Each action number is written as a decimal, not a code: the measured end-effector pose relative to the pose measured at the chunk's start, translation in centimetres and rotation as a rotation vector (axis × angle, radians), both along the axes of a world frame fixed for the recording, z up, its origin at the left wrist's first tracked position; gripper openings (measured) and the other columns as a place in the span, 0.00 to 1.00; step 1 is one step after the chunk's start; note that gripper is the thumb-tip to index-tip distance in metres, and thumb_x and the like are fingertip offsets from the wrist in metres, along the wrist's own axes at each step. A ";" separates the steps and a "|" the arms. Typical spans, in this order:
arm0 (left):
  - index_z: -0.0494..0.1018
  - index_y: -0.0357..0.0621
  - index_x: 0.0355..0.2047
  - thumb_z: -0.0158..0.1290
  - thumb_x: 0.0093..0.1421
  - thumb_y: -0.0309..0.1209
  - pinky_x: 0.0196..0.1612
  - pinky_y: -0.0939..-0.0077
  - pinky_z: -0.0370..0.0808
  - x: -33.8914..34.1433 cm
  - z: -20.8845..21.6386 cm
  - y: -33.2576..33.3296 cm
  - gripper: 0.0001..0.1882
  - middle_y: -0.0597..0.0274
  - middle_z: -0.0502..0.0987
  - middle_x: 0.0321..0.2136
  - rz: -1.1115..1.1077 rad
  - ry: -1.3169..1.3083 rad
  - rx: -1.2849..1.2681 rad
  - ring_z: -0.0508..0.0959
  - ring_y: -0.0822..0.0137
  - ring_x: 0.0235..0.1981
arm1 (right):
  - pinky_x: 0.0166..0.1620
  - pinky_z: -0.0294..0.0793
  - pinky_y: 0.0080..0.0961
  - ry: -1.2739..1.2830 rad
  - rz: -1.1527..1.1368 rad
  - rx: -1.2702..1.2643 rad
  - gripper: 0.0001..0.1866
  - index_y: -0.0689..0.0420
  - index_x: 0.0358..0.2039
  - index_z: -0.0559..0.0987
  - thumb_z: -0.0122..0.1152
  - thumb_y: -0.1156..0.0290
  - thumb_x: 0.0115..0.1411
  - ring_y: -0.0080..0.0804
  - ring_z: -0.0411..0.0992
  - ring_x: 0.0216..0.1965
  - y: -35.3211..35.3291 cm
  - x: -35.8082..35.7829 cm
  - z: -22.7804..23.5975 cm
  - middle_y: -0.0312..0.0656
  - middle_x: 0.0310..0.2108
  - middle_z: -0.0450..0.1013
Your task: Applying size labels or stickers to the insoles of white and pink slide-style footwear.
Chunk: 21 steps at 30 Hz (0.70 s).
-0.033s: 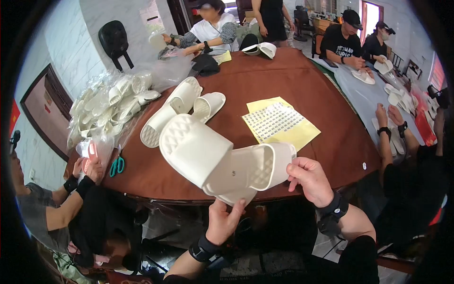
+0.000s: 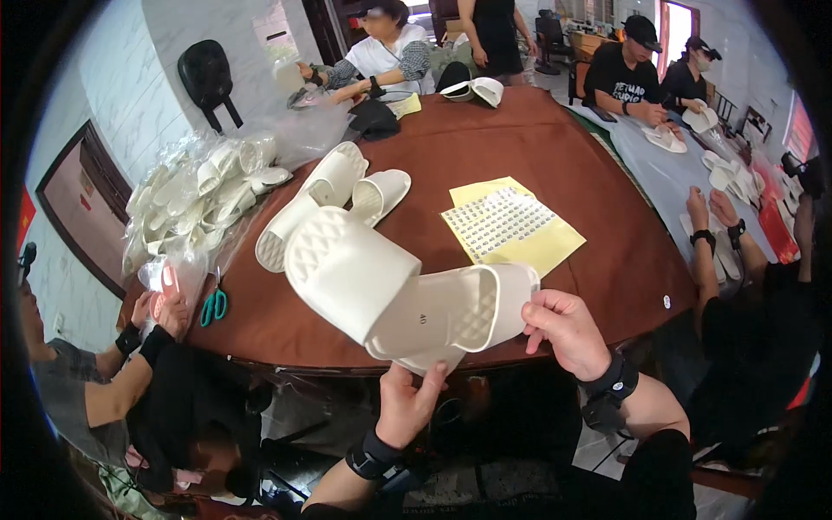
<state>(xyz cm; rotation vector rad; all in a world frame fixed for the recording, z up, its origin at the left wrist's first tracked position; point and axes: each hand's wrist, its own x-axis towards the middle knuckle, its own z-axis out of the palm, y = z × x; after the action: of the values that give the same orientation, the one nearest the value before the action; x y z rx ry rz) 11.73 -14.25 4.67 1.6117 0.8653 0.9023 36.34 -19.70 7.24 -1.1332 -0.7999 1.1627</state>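
Two white slippers (image 2: 360,273) (image 2: 422,314): held up on the near-left side of the sticker sheet (image 2: 498,224), one overlapping the other; whether a heel passes inside the strap cannot be told.
Left hand (image 2: 412,403): closed on the lower slipper's end, thumb on top, nearer the person than the sticker sheet.
Right hand (image 2: 568,334): pinching the other slipper's toe end between thumb and fingers, just on the near side of the sticker sheet.
Worktop (image 2: 563,156): brown-covered, lying under the sticker sheet.
Resting pair (image 2: 295,217) (image 2: 381,195): white slippers on the worktop, left of the sticker sheet.
Teal-handled scissors (image 2: 214,305): well left of the sticker sheet, toward the near edge.
Plastic-wrapped pile (image 2: 208,186): many white slippers, far left of the sticker sheet.
Round sticker (image 2: 666,302): small, white, to the right of the sticker sheet.
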 end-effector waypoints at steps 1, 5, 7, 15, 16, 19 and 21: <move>0.72 0.30 0.41 0.55 0.64 0.30 0.31 0.79 0.77 0.1 0.3 0.1 0.12 0.57 0.80 0.32 0.041 -0.041 0.052 0.78 0.73 0.28 | 0.27 0.75 0.17 0.020 0.029 -0.023 0.11 0.64 0.37 0.79 0.60 0.68 0.62 0.21 0.71 0.27 -0.1 -0.2 0.2 0.38 0.28 0.73; 0.72 0.30 0.36 0.55 0.63 0.25 0.28 0.81 0.74 0.5 1.2 0.1 0.08 0.59 0.80 0.26 0.137 -0.112 0.075 0.77 0.75 0.24 | 0.28 0.76 0.18 0.033 0.106 -0.055 0.12 0.65 0.37 0.78 0.60 0.67 0.62 0.24 0.73 0.30 -1.1 -0.8 0.6 0.40 0.29 0.74; 0.70 0.31 0.39 0.53 0.63 0.25 0.27 0.81 0.74 0.2 1.7 0.3 0.08 0.58 0.79 0.28 0.131 -0.067 0.066 0.77 0.74 0.23 | 0.28 0.76 0.18 0.011 0.160 -0.027 0.12 0.64 0.35 0.78 0.60 0.66 0.62 0.23 0.74 0.31 -1.4 -0.6 0.7 0.39 0.28 0.74; 0.68 0.31 0.41 0.53 0.65 0.27 0.28 0.80 0.76 0.3 1.9 0.4 0.10 0.56 0.79 0.32 0.025 -0.061 0.044 0.77 0.72 0.25 | 0.26 0.76 0.19 0.068 0.123 -0.038 0.11 0.63 0.35 0.77 0.60 0.67 0.62 0.24 0.75 0.29 -2.6 0.3 0.5 0.40 0.28 0.75; 0.68 0.30 0.42 0.54 0.64 0.27 0.30 0.79 0.77 0.2 1.9 0.6 0.12 0.54 0.79 0.33 0.030 0.031 0.077 0.78 0.71 0.27 | 0.26 0.77 0.20 0.069 0.094 -0.042 0.11 0.63 0.35 0.78 0.60 0.67 0.62 0.24 0.75 0.30 -2.8 0.3 0.4 0.40 0.28 0.75; 0.71 0.29 0.41 0.55 0.64 0.27 0.30 0.79 0.77 0.8 1.5 0.2 0.11 0.56 0.80 0.30 -0.002 -0.073 0.106 0.79 0.72 0.26 | 0.27 0.78 0.21 0.134 0.049 -0.068 0.10 0.63 0.37 0.77 0.60 0.68 0.62 0.26 0.76 0.31 -3.1 0.0 0.2 0.41 0.31 0.75; 0.71 0.29 0.42 0.55 0.64 0.27 0.31 0.78 0.77 1.3 1.3 0.1 0.11 0.56 0.80 0.29 -0.018 -0.034 0.133 0.79 0.72 0.27 | 0.27 0.78 0.21 0.182 0.092 -0.014 0.10 0.63 0.37 0.77 0.60 0.68 0.63 0.26 0.76 0.31 -3.4 -0.6 0.1 0.41 0.31 0.76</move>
<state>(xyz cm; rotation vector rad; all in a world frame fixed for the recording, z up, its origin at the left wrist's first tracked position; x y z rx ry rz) 13.00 -14.11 6.01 1.7107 0.7794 0.9895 35.72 -23.08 7.30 -0.9943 -0.7100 1.3295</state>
